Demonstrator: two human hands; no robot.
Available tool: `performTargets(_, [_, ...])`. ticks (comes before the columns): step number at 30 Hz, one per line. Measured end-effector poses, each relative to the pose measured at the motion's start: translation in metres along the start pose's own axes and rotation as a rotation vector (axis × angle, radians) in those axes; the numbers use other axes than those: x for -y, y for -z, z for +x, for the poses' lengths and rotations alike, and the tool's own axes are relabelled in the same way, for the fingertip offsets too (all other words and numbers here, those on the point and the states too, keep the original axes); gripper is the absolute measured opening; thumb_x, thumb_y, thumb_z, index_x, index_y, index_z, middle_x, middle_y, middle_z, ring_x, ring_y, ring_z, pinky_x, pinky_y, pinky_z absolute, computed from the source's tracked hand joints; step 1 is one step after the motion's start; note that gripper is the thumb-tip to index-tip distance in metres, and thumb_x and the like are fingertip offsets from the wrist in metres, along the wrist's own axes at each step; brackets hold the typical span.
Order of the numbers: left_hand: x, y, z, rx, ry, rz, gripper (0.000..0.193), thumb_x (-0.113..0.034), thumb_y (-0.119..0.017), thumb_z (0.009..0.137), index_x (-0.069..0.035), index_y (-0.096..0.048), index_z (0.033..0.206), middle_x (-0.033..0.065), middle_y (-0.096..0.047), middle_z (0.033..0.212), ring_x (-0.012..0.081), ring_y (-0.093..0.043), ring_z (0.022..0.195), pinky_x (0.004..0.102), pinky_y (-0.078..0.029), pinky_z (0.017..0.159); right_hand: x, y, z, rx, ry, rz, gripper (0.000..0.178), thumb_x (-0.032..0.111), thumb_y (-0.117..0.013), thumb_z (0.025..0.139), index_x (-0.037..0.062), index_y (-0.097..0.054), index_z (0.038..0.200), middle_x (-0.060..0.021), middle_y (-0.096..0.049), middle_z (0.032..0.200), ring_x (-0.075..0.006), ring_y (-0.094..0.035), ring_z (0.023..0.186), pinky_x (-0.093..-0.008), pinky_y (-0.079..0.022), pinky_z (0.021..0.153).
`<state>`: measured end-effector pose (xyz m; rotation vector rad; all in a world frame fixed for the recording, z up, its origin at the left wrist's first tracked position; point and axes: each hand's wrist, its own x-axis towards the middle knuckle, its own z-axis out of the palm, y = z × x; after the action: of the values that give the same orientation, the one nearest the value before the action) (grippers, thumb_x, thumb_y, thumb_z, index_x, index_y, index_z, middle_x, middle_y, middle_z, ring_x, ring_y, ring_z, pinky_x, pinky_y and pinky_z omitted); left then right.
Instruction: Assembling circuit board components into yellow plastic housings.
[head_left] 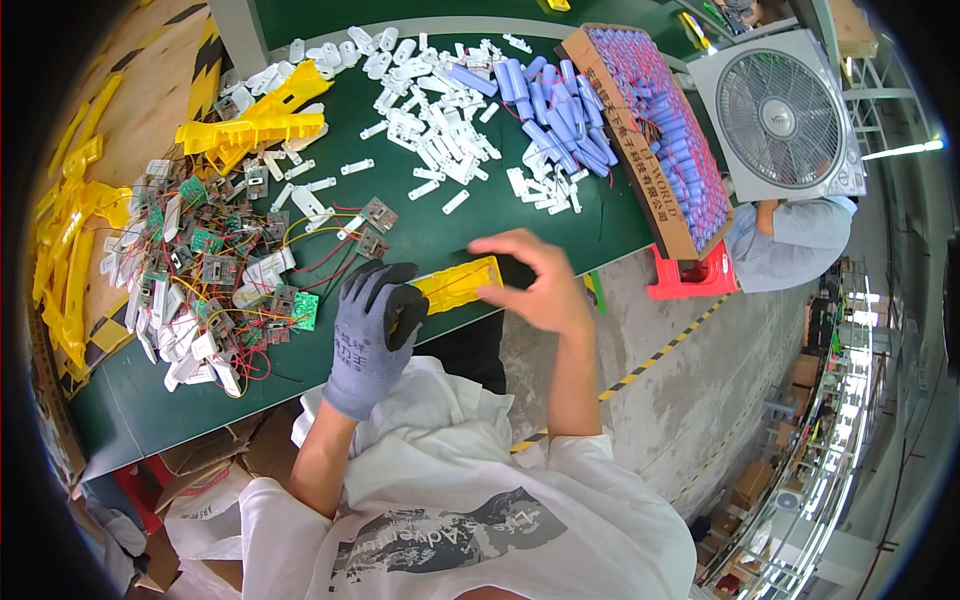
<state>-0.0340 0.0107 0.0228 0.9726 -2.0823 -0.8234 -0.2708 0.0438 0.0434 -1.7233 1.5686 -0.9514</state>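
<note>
My left hand point(372, 335), in a grey glove with dark fingertips, grips the left end of a yellow plastic housing point(455, 286) over the table's near edge. A thin red wire seems to lie in the housing. My right hand point(535, 280) is bare; its thumb lies by the housing's right end, and its index finger stretches out above with a gap between them. Left of the glove lies a pile of circuit boards point(220, 270) with red and yellow wires and white plastic parts. Two small wired boards point(376, 228) rest just beyond the glove.
On the green table point(400, 200) lie small white plastic pieces point(440, 130) and blue-wrapped battery cells point(565, 120). A cardboard box of cells point(655, 150) stands at the right on a red stool point(692, 275). Yellow housings point(255, 125) are stacked at the left. Beyond the box is a fan point(780, 115).
</note>
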Motion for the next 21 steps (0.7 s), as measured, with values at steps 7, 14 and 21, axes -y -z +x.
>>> performTargets(7, [0.000,0.000,0.002,0.009,-0.027,-0.003,0.023,0.001,-0.068,0.068,-0.009,-0.056,0.085,0.0109,-0.061,0.109,0.0351,-0.054,0.101,0.0441,-0.041,0.090,-0.034,0.038,0.063,-0.590,-0.028,-0.492,0.024,0.008,-0.071,0.077,0.0043,-0.067,0.101,-0.0123,-0.066,0.102,-0.0277,-0.063,0.093,-0.0359,-0.048,0.083])
performTargets(14, [0.005,-0.004,0.002,0.005,-0.061,-0.047,0.025,0.000,-0.068,0.068,-0.009,-0.055,0.087,0.0099,-0.060,0.109,0.0337,-0.054,0.099,0.0445,-0.040,0.091,-0.047,0.052,0.079,-0.476,-0.061,-0.706,0.026,0.012,-0.073,0.076,0.0039,-0.067,0.100,-0.0108,-0.064,0.097,-0.0301,-0.062,0.087,-0.0388,-0.049,0.076])
performTargets(21, [0.004,-0.002,0.001,0.019,-0.050,-0.031,0.025,-0.001,-0.068,0.068,-0.009,-0.054,0.087,0.0096,-0.060,0.107,0.0330,-0.054,0.097,0.0449,-0.039,0.093,-0.035,0.045,0.077,-0.370,-0.061,-0.676,0.029,0.008,-0.076,0.073,0.0029,-0.068,0.101,-0.0099,-0.064,0.094,-0.0233,-0.065,0.073,-0.0343,-0.052,0.066])
